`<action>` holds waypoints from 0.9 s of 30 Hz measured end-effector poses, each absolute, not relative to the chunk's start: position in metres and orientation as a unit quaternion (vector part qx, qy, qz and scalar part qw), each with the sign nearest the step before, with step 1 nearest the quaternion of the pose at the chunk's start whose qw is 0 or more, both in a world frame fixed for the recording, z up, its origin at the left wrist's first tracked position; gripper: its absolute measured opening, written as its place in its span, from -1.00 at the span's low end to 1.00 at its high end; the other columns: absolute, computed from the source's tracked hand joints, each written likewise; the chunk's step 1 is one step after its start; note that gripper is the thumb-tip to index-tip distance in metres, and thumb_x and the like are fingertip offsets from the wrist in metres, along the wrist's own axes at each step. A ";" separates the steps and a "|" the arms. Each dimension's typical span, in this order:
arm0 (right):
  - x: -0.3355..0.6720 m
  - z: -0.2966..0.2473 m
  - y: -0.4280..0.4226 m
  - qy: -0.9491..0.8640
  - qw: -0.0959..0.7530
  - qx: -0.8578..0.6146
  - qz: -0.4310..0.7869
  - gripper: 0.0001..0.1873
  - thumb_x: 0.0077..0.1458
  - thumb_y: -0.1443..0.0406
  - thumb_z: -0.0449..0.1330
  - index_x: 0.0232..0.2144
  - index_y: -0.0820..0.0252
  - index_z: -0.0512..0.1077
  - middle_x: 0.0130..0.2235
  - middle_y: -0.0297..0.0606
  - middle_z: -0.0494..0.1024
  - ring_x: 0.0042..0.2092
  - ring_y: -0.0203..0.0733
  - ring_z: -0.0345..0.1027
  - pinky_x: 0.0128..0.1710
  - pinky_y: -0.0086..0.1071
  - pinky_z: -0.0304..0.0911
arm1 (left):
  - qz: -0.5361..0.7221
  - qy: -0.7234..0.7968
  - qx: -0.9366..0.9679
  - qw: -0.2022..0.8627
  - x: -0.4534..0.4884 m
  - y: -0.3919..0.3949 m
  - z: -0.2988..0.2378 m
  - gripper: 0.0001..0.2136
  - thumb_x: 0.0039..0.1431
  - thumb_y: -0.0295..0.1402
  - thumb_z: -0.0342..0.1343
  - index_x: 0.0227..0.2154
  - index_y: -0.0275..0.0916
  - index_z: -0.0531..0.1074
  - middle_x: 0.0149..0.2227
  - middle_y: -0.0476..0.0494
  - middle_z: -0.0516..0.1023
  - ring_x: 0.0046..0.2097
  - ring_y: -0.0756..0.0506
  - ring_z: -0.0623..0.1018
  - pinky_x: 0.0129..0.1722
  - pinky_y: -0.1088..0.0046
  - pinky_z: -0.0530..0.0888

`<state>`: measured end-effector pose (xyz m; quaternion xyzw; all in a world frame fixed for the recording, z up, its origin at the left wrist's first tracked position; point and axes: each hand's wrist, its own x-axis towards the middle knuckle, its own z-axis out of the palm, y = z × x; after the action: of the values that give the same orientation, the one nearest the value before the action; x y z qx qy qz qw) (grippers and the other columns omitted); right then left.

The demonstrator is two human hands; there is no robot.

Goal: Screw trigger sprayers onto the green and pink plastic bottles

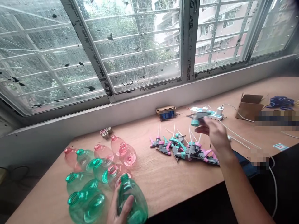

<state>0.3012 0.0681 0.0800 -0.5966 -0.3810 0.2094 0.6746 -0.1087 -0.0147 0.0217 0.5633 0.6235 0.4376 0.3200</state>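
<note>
My left hand (120,210) is wrapped round a green plastic bottle (132,199) at the near edge of the wooden table (154,174). My right hand (216,133), blurred by motion, holds a grey and teal spray trigger head (198,118) above the table. Below that hand lies a pile of spray trigger heads (184,147) with pink and teal parts and white tubes. Left of the held bottle lie several green bottles (84,193) and pink bottles (121,151) on their sides.
A white power strip (205,112) with a plugged charger and white cables lies near the wall. An open cardboard box (249,107), blue parts (280,102), a small box (165,112) and two small cubes (106,132) stand on the table. Windows run along the back.
</note>
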 end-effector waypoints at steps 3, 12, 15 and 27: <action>0.305 0.071 0.108 -0.433 0.570 -0.669 0.200 -0.67 0.38 0.14 0.17 -0.25 0.26 0.59 -0.35 -0.15 0.68 -0.31 -0.07 0.60 -0.16 -0.19 0.52 | 0.485 0.644 0.520 0.281 -0.110 -0.005 0.017 -0.36 0.15 0.11 0.20 0.20 -0.15 0.40 0.24 -0.27 0.53 0.39 -0.46 0.38 0.41 -0.16 0.26; 0.285 0.051 0.132 -0.533 0.370 -0.751 0.122 -0.77 0.40 0.27 0.22 0.02 0.24 0.54 0.09 -0.02 0.61 0.09 0.12 0.52 0.13 0.08 0.39 | 0.658 0.551 0.506 0.091 -0.109 0.023 -0.012 0.07 -0.11 -0.11 0.53 0.43 -0.07 0.08 0.45 -0.35 0.25 0.48 -0.45 0.21 0.43 -0.23 0.14; 0.272 0.054 0.102 -0.561 0.384 -0.731 0.068 -0.63 0.39 0.24 0.17 0.16 0.25 0.48 0.27 0.14 0.47 0.31 0.31 0.31 0.29 0.16 0.20 | 0.705 0.473 0.525 -0.060 -0.099 0.020 -0.005 0.23 -0.23 -0.21 0.61 0.48 -0.11 -0.02 0.49 -0.40 0.17 0.50 -0.42 0.17 0.45 -0.17 0.12; 0.133 -0.017 0.018 -0.777 0.217 -0.573 0.143 -0.44 0.45 0.11 0.08 0.37 0.23 0.36 0.45 -0.03 0.26 0.44 0.20 0.14 0.41 0.16 0.12 | 0.243 0.583 0.771 0.088 -0.053 0.024 -0.030 -0.52 0.39 -0.23 0.04 0.31 -0.23 0.39 0.41 -0.31 0.36 0.45 -0.39 0.29 0.37 -0.17 0.33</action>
<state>0.1327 0.0185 -0.0169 -0.5728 -0.7774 0.1426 0.2173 -0.0527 0.0242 -0.0297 0.7706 0.5826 0.2427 0.0884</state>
